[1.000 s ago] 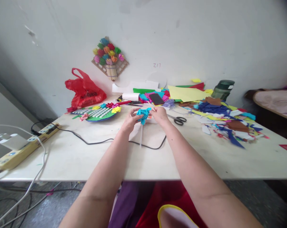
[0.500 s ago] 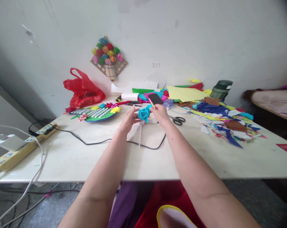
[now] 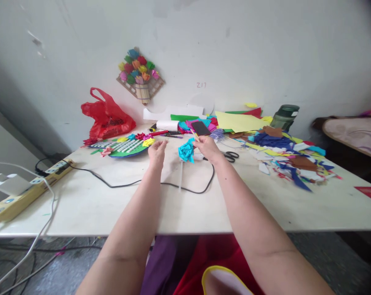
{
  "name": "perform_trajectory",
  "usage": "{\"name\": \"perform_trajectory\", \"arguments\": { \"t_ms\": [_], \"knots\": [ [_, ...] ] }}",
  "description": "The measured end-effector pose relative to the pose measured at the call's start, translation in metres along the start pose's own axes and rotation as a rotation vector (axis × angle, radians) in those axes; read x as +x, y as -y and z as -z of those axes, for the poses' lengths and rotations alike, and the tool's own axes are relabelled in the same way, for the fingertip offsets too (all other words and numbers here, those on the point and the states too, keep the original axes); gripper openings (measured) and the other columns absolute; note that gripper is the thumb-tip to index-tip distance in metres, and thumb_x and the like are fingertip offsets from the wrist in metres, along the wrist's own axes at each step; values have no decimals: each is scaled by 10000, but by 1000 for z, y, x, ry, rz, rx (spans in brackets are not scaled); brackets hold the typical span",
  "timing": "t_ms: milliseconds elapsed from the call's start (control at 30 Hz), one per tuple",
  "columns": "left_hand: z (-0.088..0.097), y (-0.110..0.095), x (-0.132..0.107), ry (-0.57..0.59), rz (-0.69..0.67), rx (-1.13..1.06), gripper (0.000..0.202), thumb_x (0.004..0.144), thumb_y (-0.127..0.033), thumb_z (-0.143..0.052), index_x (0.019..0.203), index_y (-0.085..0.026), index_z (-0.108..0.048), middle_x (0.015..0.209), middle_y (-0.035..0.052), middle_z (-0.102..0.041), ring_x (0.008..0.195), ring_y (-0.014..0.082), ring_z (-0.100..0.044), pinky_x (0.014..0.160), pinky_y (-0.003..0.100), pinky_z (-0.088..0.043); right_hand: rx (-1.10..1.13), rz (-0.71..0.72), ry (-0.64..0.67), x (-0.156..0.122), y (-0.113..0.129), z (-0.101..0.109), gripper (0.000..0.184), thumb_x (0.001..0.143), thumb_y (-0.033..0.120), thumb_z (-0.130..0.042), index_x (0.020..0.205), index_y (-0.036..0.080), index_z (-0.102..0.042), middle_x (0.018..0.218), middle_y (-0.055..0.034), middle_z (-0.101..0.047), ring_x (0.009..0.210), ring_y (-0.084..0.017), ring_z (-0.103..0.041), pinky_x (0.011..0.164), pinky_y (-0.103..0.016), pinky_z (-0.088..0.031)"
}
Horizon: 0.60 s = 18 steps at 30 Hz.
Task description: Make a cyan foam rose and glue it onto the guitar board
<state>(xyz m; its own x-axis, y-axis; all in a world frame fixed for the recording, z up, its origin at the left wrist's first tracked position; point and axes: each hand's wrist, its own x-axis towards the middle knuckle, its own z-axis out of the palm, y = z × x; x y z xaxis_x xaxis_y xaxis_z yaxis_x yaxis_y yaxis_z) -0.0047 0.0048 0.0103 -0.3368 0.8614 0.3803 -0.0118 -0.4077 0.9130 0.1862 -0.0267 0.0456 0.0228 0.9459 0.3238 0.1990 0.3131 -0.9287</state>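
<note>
My right hand is closed on a bright blue crepe-paper flower, gripping it at its right side. A thin pale stick pokes up from the same fingers. My left hand is held apart from the flower, fingertips pinched together; whether anything small is between them cannot be made out. Beside it lies a green board with rolled grey-white strips and several coloured paper flowers. A translucent stick lies below the blue flower, and black-handled scissors rest partly hidden behind my right wrist.
Paper scraps are heaped on the right, near a dark green bottle. A phone lies at the back. A black cable crosses the table from a power strip. A red plastic bag stands at back left.
My left hand has let go of the blue flower and moved left, its fingertips now pinched. The flower stays in my right hand and shows more fully.
</note>
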Motion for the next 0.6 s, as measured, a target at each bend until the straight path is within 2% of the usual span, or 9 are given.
{"name": "perform_trajectory", "arguments": {
  "t_ms": [133, 233, 400, 500, 600],
  "knots": [
    [-3, -10, -11, 341, 117, -39, 432, 673, -560, -598, 684, -129, -636, 737, 104, -670, 742, 201, -623, 657, 300, -472, 1, -29, 100, -5, 6, -1, 146, 591, 279, -586, 550, 166, -504, 500, 49, -472, 503, -87, -419, 529, -239, -325],
    [-4, -14, -17, 500, 227, -78, 446, 656, -558, -619, 755, -125, -659, 719, 91, -673, 685, 183, -621, 635, 284, -463, -29, -2, 191, -7, 8, -1, 200, 584, 278, -592, 513, 176, -436, 497, 59, -435, 511, -78, -397, 526, -231, -295],
    [-6, -13, -20, 636, 352, -149, 364, 647, -489, -621, 727, -135, -647, 656, 58, -663, 610, 170, -614, 599, 274, -448, -145, 57, 295, -7, 4, 0, 231, 606, 297, -570, 514, 182, -392, 498, 75, -376, 506, -67, -330, 523, -229, -246],
    [-7, -12, -20, 700, 355, -129, 294, 653, -425, -610, 664, -133, -638, 610, 53, -648, 553, 159, -591, 547, 263, -425, -180, 66, 330, -6, 2, 0, 213, 608, 314, -561, 529, 177, -419, 510, 73, -379, 522, -73, -333, 531, -231, -246],
    [-7, -11, -21, 710, 351, -111, 217, 640, -348, -622, 626, -132, -630, 574, 44, -622, 511, 141, -557, 506, 251, -396, -191, 54, 322, -7, 3, -1, 223, 602, 324, -562, 525, 181, -408, 515, 72, -362, 528, -75, -326, 530, -232, -238]
  ]
}}
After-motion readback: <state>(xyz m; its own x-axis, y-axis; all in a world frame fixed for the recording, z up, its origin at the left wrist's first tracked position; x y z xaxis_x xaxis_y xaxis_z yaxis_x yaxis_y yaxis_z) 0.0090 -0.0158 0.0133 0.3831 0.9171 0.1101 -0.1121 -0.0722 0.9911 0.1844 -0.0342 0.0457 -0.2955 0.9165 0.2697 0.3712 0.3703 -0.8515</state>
